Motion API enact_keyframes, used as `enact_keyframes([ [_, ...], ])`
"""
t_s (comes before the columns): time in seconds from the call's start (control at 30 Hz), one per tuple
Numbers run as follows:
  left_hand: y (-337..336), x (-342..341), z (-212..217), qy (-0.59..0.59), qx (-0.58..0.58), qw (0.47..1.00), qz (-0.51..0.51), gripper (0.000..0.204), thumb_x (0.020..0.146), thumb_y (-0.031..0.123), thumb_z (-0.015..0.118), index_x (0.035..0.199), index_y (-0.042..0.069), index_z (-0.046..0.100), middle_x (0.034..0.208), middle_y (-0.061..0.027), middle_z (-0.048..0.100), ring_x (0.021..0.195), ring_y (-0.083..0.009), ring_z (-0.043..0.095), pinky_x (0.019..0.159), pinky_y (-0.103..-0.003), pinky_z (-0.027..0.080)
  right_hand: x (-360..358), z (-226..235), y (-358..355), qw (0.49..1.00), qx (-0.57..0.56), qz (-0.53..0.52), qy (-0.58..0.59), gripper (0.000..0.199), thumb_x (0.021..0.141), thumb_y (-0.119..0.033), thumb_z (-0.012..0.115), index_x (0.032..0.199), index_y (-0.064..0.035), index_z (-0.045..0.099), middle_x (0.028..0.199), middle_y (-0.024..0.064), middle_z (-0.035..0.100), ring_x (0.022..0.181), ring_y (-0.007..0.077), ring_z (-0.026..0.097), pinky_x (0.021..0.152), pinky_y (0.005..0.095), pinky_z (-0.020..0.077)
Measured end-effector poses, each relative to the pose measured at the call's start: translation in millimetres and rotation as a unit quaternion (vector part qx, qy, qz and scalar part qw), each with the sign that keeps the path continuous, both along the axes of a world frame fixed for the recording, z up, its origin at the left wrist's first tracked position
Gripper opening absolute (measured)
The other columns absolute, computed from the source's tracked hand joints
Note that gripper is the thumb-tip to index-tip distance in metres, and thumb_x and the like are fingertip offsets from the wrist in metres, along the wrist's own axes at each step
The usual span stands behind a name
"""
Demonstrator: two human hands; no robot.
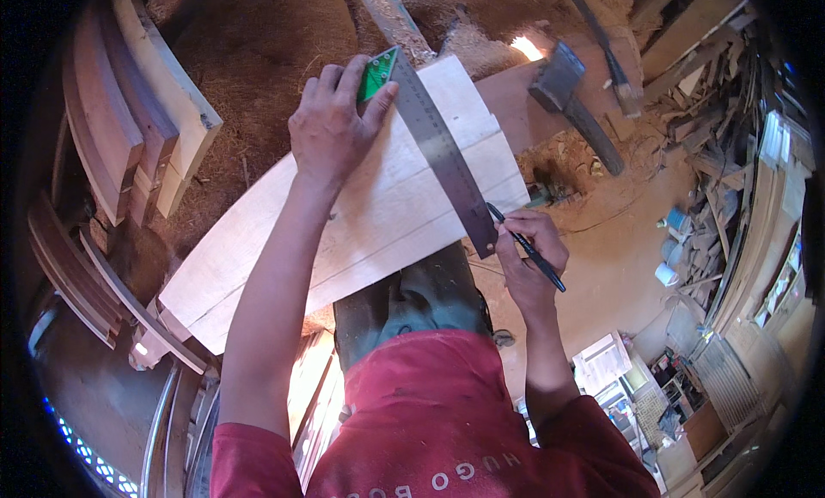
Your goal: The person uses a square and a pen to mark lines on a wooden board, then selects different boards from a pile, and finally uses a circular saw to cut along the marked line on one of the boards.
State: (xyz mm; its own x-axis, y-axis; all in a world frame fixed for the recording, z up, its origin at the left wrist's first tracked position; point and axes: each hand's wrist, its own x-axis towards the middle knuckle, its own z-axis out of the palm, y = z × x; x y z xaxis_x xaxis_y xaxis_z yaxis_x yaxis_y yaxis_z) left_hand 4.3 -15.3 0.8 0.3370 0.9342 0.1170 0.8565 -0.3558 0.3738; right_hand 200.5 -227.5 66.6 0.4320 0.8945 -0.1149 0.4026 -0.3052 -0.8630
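Observation:
A pale, wide wooden board (369,201) with a curved far edge lies slantwise in front of me. Across its right part rests a try square with a long metal blade (436,146) and a green handle (376,73). My left hand (331,120) is closed on that green handle, thumb at its near side, at the board's far edge. In my right hand (534,244) is a black pen (537,262), its tip beside the near end of the blade, by the board's near edge. The right fingertips are close to the blade's end; whether they touch it I cannot tell.
A hammer (563,94) and a brush (620,81) lie on a brown plank beyond the board's right end. Curved wooden pieces (120,111) stand at the left. Scrap wood (718,163) is heaped at the far right, near a white-and-blue container (676,221). Sawdust covers the ground.

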Motion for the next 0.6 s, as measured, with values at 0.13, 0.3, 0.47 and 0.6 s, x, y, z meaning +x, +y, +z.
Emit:
enact_keyframes([
  [0.13, -1.4, -1.1, -2.4, -0.002, 0.009, 1.000, -0.004, 0.051, 0.091, 0.050, 0.063, 0.125, 0.012, 0.063, 0.105, -0.0093, 0.063, 0.094, -0.0280, 0.065, 0.074, -0.041, 0.056, 5.1, 8.4, -22.6, 0.999, -0.026, 0.003, -0.033, 0.013, 0.080, 0.004, 0.069, 0.091, -0.0010, 0.064, 0.094, 0.0134, 0.067, 0.082, 0.0220, 0.069, 0.072, 0.0315, 0.0553],
  [0.3, -2.1, 0.2, -0.1, 0.011, 0.000, 1.000, -0.003, 0.052, 0.092, 0.051, 0.062, 0.125, 0.011, 0.063, 0.103, -0.0099, 0.063, 0.094, -0.0285, 0.065, 0.074, -0.041, 0.055, 12.2, 11.5, -23.5, 0.996, -0.034, 0.032, -0.076, 0.011, 0.081, 0.002, 0.069, 0.090, -0.0011, 0.063, 0.090, 0.0124, 0.066, 0.077, 0.0214, 0.068, 0.069, 0.0316, 0.0549],
  [0.47, -0.7, 0.3, -0.2, 0.002, -0.004, 1.000, -0.002, 0.051, 0.092, 0.051, 0.062, 0.125, 0.011, 0.063, 0.103, -0.0097, 0.063, 0.094, -0.0286, 0.065, 0.074, -0.042, 0.055, 8.4, 13.6, 16.8, 0.996, -0.065, 0.052, -0.005, 0.010, 0.083, -0.004, 0.070, 0.087, -0.0002, 0.062, 0.083, 0.0130, 0.062, 0.072, 0.0246, 0.065, 0.065, 0.0351, 0.0532],
  [0.6, 0.3, 1.0, 2.5, 0.005, -0.027, 1.000, 0.007, 0.049, 0.091, 0.049, 0.064, 0.124, 0.013, 0.063, 0.103, -0.0088, 0.063, 0.094, -0.0278, 0.065, 0.074, -0.041, 0.056, 5.8, 4.8, 58.3, 0.990, -0.060, 0.109, -0.069, 0.014, 0.084, -0.008, 0.071, 0.084, 0.0006, 0.060, 0.080, 0.0142, 0.060, 0.070, 0.0282, 0.064, 0.061, 0.0387, 0.0507],
])
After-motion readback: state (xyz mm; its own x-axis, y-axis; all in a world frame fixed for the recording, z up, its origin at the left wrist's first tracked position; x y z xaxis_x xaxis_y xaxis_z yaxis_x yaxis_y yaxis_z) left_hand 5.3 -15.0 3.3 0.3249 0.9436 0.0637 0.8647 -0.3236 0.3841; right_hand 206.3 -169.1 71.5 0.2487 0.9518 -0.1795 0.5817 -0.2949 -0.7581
